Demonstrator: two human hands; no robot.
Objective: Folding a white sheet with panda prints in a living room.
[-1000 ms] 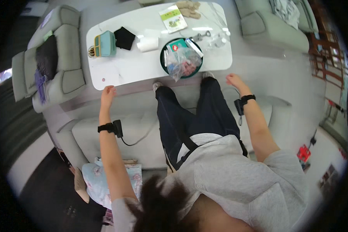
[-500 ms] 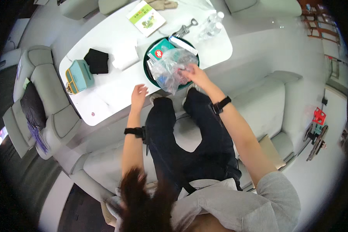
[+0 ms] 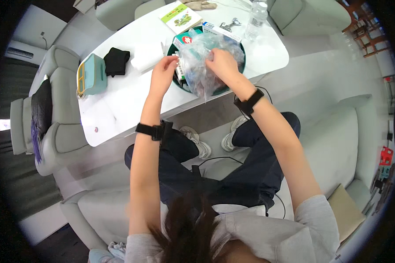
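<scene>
A crumpled clear plastic bag (image 3: 197,61) lies across the top of a round dark green basin (image 3: 186,87) on the table. My right hand (image 3: 224,65) is closed on the bag's upper right part, its fingertips bent into the plastic. At the basin's left rim is my left hand (image 3: 163,74), fingers loosely curved and apart, beside a narrow white and green box (image 3: 180,69). Behind the bag a green box (image 3: 186,38) with a red round mark shows. A long white and blue box (image 3: 221,31) rests at the basin's far edge. What the bag contains is unclear.
The white table (image 3: 118,105) also carries a teal caddy (image 3: 93,74), a black cloth (image 3: 116,61), white paper (image 3: 147,56), a booklet (image 3: 181,18), a metal corkscrew-like tool (image 3: 231,24) and clear bottles (image 3: 256,19). A grey sofa (image 3: 333,136) stands to the right.
My left hand has moved up and forward to the basin's left rim. My right hand remains on the bag. The view has shifted, and my knees are now spread wider.
</scene>
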